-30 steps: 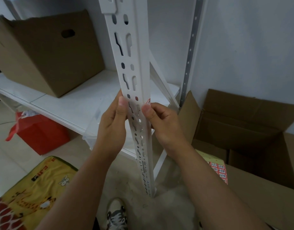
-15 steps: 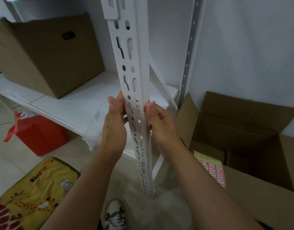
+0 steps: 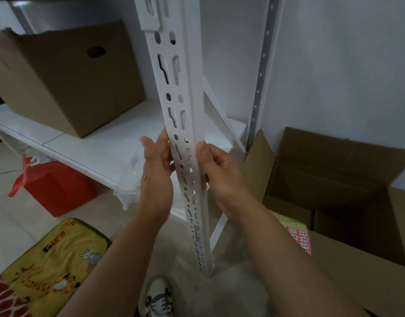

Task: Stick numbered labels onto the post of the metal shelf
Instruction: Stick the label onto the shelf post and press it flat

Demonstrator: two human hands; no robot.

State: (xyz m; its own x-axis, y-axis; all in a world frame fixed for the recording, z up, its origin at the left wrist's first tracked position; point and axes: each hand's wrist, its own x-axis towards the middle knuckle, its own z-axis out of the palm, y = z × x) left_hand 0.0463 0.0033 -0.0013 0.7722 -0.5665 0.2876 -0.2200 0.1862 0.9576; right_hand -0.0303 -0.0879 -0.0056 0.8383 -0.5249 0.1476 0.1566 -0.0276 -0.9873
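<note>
Fingers (image 3: 161,148) of the left hand (image 3: 155,177) and the thumb of the right hand (image 3: 222,177) are pressed against opposite edges of the white slotted metal shelf post (image 3: 185,124) — apparently a label is being smoothed round its far side, though none is seen. Next, another is to be peeled from the red numbered label sheet (image 3: 299,239) — lying on the open cardboard box (image 3: 347,202).

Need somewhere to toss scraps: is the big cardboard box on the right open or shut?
Open: the cardboard box has its flaps raised, showing its interior.
</note>
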